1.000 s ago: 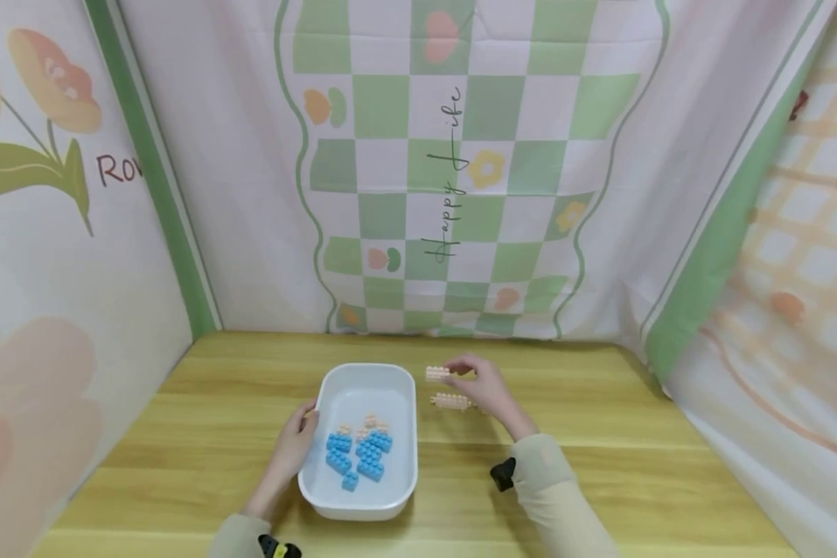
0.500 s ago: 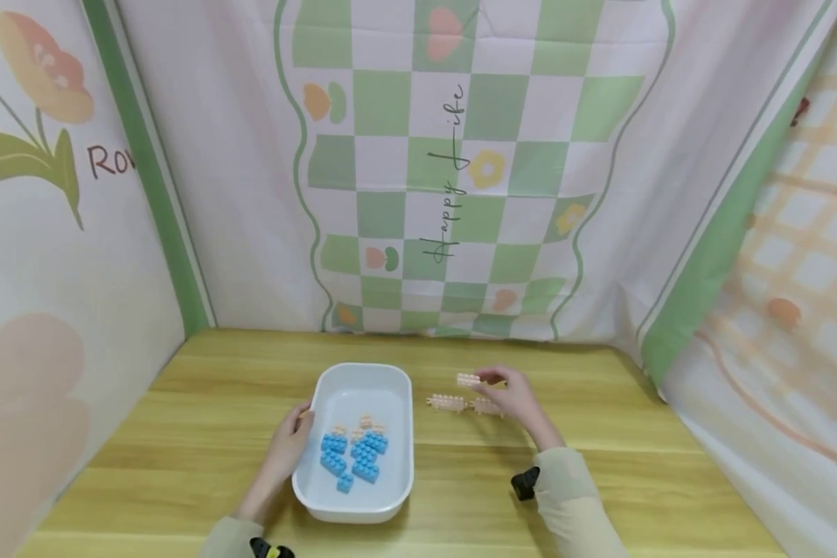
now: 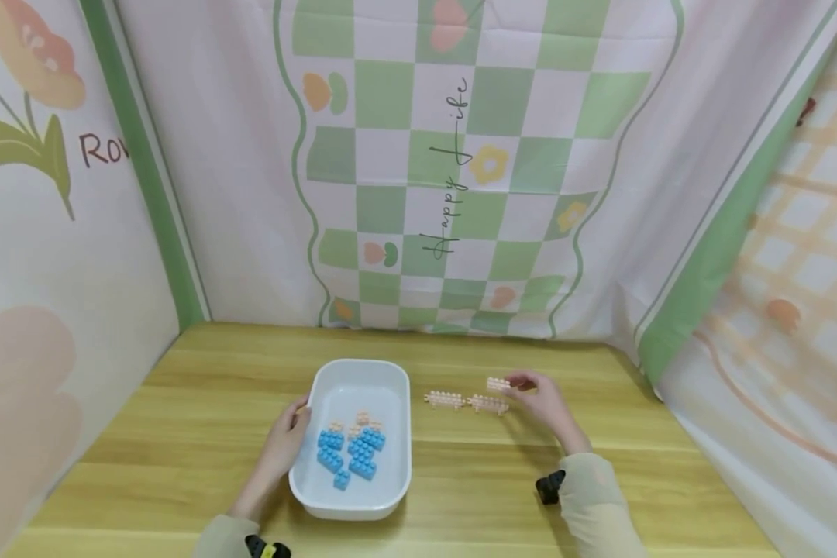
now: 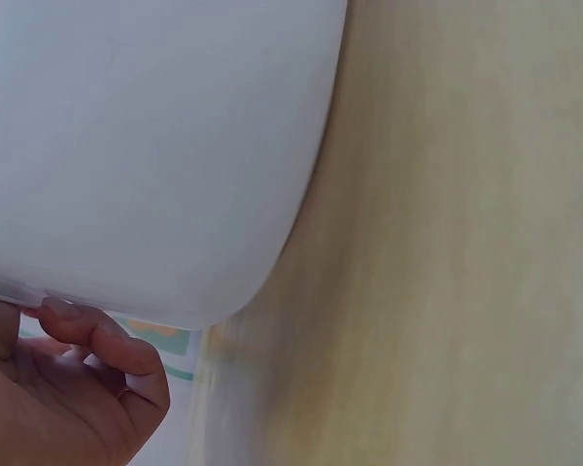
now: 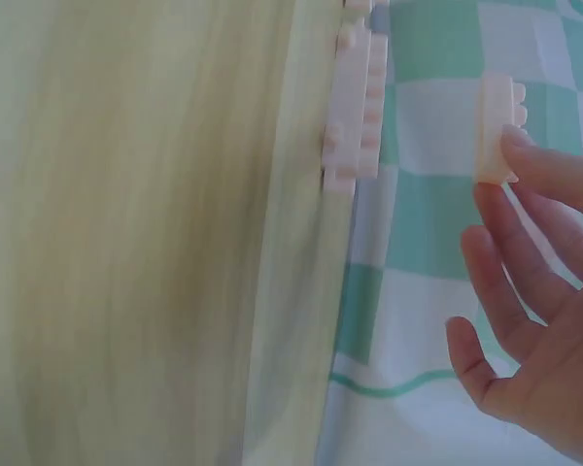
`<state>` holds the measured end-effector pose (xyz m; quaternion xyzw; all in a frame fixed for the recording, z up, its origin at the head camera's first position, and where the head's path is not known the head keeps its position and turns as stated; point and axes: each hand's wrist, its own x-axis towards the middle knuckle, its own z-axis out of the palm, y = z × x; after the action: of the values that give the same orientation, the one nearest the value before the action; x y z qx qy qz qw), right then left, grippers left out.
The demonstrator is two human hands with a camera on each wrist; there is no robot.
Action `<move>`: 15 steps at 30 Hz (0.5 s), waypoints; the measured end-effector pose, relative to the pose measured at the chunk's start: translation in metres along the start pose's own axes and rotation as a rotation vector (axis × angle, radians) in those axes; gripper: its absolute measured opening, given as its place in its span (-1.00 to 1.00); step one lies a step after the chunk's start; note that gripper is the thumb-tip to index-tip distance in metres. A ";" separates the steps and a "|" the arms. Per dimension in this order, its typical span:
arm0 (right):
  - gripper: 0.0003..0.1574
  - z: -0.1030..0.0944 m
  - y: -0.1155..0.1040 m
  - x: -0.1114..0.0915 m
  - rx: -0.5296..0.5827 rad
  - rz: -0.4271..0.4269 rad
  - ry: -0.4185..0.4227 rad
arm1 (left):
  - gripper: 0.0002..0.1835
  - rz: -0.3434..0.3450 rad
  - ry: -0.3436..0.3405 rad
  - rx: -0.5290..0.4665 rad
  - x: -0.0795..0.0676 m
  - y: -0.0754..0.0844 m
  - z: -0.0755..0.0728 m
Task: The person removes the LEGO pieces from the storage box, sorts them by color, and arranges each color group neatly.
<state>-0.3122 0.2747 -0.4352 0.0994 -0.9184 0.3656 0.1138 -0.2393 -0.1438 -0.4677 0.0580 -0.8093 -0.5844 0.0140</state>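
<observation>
Right fingers (image 5: 549, 173) pinch pale brick (image 5: 492, 126); left fingers (image 4: 126, 357) hold white tub (image 4: 155, 155), grip partly hidden.

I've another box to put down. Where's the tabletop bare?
Bare table lies left of the left hand, and right of the right sleeve to the table's edge. It is crowded off the white tub's far right corner, where two pale pieces stand and the right hand holds a pale block near them.
</observation>
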 end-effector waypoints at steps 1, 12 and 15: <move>-0.69 -0.002 0.001 -0.001 -0.007 0.000 0.000 | -0.51 0.000 0.000 0.005 0.000 0.000 0.000; -0.67 -0.017 0.019 -0.010 -0.049 0.065 -0.034 | -0.52 0.000 0.003 0.009 0.000 0.001 -0.001; -0.70 -0.019 0.024 -0.011 -0.056 0.072 -0.045 | -0.52 0.007 0.006 0.004 0.000 0.001 0.000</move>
<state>-0.3055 0.3064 -0.4407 0.0712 -0.9337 0.3412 0.0826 -0.2395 -0.1436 -0.4670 0.0571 -0.8105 -0.5827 0.0186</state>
